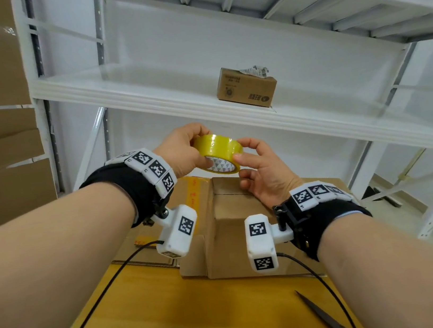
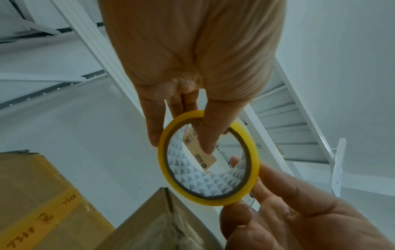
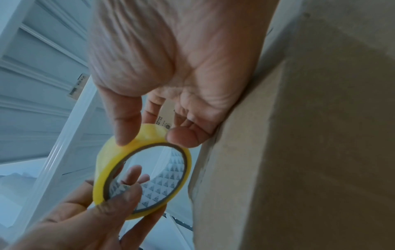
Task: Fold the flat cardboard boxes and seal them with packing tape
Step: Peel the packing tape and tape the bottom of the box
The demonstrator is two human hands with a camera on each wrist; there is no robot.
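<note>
1. The roll of yellow packing tape (image 1: 218,152) is up in the air between both hands, right above the folded cardboard box (image 1: 235,225) that sits on the wooden table (image 1: 203,318). Its core has a grey triangle print on the inside.
2. The left hand (image 1: 183,151) grips the roll with the thumb hooked through the core and the fingers curled over the outer yellow band. The left wrist view shows this clearly.
3. The right hand (image 1: 264,173) pinches the other side of the roll, thumb on the yellow outer face and fingertips round the edge. I can't tell if a loose tape end is lifted.
4. The box's top flaps look folded down, with a seam visible under the roll.
5. More cardboard with yellow tape and red print (image 1: 191,192) lies left of the box.
6. Black scissors (image 1: 325,315) lie on the table near the right forearm.
7. Behind is a white metal shelf (image 1: 172,92) with a small printed carton (image 1: 246,88) on it.
</note>
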